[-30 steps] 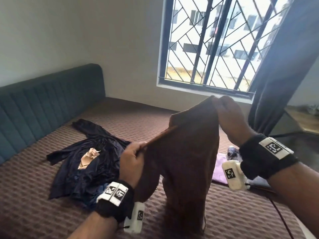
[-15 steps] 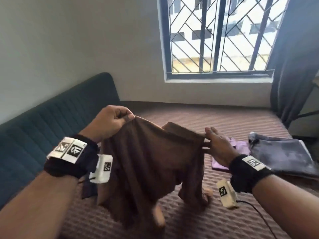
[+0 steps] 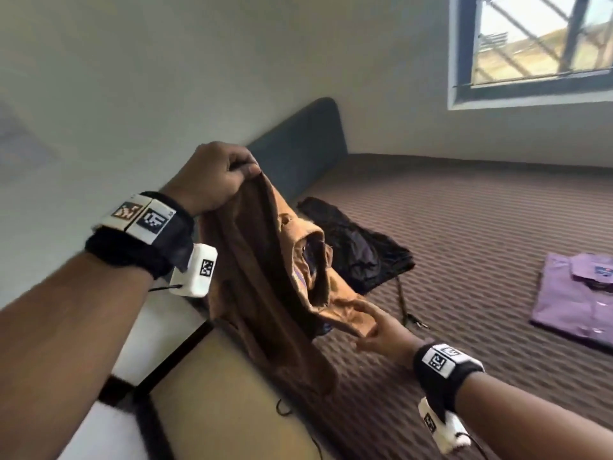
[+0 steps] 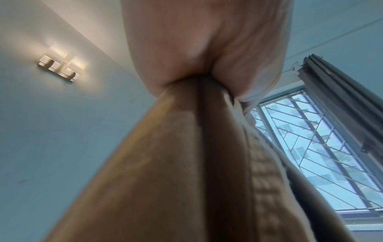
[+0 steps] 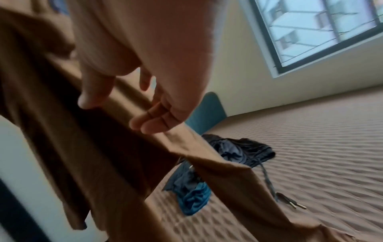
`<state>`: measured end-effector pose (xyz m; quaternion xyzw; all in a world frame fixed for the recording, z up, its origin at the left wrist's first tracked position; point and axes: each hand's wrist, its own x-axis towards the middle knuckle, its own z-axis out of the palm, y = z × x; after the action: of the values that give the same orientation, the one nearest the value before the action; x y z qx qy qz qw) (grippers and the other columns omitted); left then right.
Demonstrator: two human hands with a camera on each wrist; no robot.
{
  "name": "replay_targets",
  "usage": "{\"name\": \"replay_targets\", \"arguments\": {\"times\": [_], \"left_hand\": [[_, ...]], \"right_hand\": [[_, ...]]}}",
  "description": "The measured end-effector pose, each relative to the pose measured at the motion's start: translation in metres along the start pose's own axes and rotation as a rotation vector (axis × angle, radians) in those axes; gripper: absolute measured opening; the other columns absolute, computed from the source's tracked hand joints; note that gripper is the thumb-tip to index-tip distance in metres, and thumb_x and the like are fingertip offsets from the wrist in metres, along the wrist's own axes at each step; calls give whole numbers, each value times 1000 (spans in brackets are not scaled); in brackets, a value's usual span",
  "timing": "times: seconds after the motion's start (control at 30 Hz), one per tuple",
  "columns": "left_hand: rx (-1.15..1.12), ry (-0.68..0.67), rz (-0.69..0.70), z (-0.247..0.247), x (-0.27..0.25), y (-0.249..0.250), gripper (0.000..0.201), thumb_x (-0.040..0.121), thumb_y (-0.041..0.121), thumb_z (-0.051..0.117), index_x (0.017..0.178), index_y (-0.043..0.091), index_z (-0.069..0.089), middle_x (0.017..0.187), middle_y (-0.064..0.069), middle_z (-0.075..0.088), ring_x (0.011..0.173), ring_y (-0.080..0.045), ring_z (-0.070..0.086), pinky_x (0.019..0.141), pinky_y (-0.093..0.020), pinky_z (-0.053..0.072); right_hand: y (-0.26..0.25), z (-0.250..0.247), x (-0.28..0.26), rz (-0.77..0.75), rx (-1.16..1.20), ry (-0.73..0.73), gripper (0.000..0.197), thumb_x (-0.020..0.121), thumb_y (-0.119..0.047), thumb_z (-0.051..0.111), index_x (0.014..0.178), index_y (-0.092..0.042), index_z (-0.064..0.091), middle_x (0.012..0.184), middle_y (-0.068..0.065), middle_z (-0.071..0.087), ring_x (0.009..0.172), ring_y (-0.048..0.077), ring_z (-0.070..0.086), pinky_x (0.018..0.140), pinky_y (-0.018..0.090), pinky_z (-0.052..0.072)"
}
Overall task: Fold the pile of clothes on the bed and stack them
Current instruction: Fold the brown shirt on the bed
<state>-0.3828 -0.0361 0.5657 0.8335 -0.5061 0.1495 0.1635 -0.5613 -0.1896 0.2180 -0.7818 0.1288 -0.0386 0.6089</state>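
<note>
A brown garment [image 3: 265, 280] hangs in the air over the bed's near left edge. My left hand [image 3: 215, 177] is raised and grips its top edge in a fist; in the left wrist view the brown garment [image 4: 176, 163] drops straight down from the left hand [image 4: 207, 49]. My right hand [image 3: 374, 330] is lower, its fingers [image 5: 153, 121] straight and spread, touching a lower hem of the brown garment [image 5: 103, 155]. A crumpled dark garment [image 3: 358, 247] lies on the bed behind, with blue cloth [image 5: 194, 196] beside it. A folded purple shirt [image 3: 577, 293] lies at the right.
The brown patterned bed cover [image 3: 464, 210] stretches to the wall under the barred window [image 3: 530, 44]. A teal headboard [image 3: 298, 141] stands at the back. A dark drawstring [image 3: 403, 303] trails from the dark garment. Pale floor tiles [image 3: 159, 330] show at the left.
My left hand has lifted the brown garment higher and to the left. My right hand has left the top edge and dropped to a lower hem. The view has swung left.
</note>
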Motion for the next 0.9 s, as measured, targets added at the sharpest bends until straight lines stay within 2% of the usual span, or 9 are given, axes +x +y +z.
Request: {"name": "replay_targets", "arguments": {"times": [0.07, 0.13, 0.23, 0.33, 0.43, 0.5, 0.67, 0.8, 0.9], "left_hand": [[38, 56, -46, -9, -10, -1, 12, 93, 13, 66, 94, 5, 74, 87, -4, 71, 82, -16, 60, 72, -17, 35], [60, 112, -92, -17, -21, 0, 14, 94, 15, 65, 93, 5, 74, 87, -8, 72, 81, -22, 62, 73, -25, 40], [79, 192, -150, -24, -36, -2, 15, 93, 16, 66, 91, 4, 73, 86, -14, 72, 84, -28, 64, 73, -29, 42], [97, 254, -195, -29, -56, -7, 14, 93, 13, 65, 92, 2, 74, 90, -15, 73, 86, -26, 64, 72, -23, 38], [124, 232, -323, -24, -87, -34, 12, 93, 12, 65, 93, 3, 73, 92, -17, 72, 92, -30, 66, 75, -24, 37], [122, 197, -405, -13, -107, -46, 11, 93, 14, 65, 92, 5, 73, 92, -17, 73, 93, -34, 67, 78, -31, 44], [90, 510, -276, 42, -141, -25, 13, 95, 8, 57, 96, 8, 70, 96, -16, 71, 92, -32, 62, 82, -41, 47], [-12, -121, -529, 120, -141, -15, 12, 94, 24, 62, 89, 20, 71, 95, -15, 73, 95, -38, 67, 81, -45, 52], [-185, 73, -450, 143, -124, 6, 8, 93, 11, 65, 89, 9, 71, 87, -20, 72, 87, -41, 67, 74, -45, 50]], "right_hand": [[2, 20, 4, -95, -133, -10, 90, 74, 0, 80, 148, -19, 33, 130, -7, 46, 86, -17, 53, 69, 0, 41], [2, 33, 9, -140, -201, 53, 83, 72, -5, 82, 144, -11, 42, 133, -1, 48, 113, 7, 53, 84, 2, 38], [9, 40, 20, -251, -211, 276, 45, 74, -22, 76, 114, -4, 69, 111, 11, 68, 104, 19, 61, 89, 14, 38], [8, 19, 25, -145, -158, 400, 17, 85, -12, 71, 101, -12, 77, 99, 2, 75, 94, 14, 67, 81, 21, 46], [-6, -45, 26, -97, -133, 522, 20, 86, 1, 65, 97, -11, 77, 90, 7, 74, 90, 18, 67, 72, 15, 44], [-43, -106, 21, -135, -224, 558, 18, 87, -3, 61, 93, -8, 77, 83, 13, 72, 85, 29, 69, 68, 23, 48], [-144, -236, -4, -196, -554, 733, 40, 93, -26, 45, 115, -5, 70, 114, 18, 69, 108, 35, 62, 93, 41, 47], [-143, -261, -51, 33, -998, 367, 40, 86, -32, 46, 108, -14, 75, 118, 12, 68, 111, 30, 59, 95, 35, 44], [-142, -289, -92, 100, -998, 558, 23, 92, -21, 58, 105, -13, 76, 113, 12, 71, 107, 33, 62, 93, 38, 46]]}}
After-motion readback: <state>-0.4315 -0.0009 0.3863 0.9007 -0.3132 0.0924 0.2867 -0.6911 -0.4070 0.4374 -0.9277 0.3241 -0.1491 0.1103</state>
